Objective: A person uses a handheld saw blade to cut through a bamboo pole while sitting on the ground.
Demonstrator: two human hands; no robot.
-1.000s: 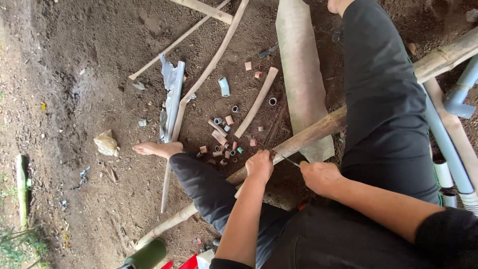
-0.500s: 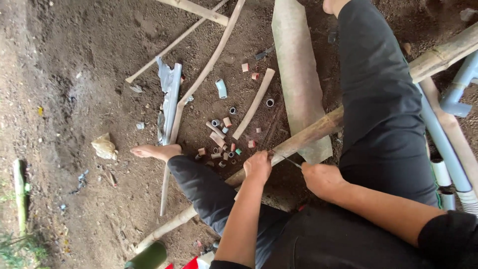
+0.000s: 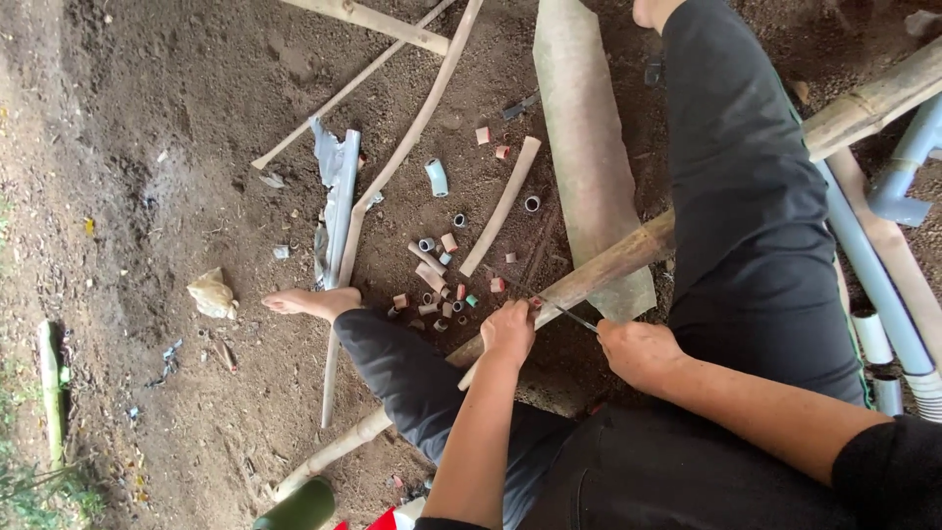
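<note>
Bamboo pole [image 3: 599, 272] lying diagonal across dirt, under legs, w/ small cut pieces [image 3: 439, 280] scattered just beyond. Left hand [image 3: 508, 332] clenched round pole, pinning it. Right hand [image 3: 638, 351] closed on handle of thin blade [image 3: 569, 315], tip touching pole beside left fingers. Best to keep pole pinned hard, stroke short, edge angled away from left knuckles; slip risk prob high.
</note>
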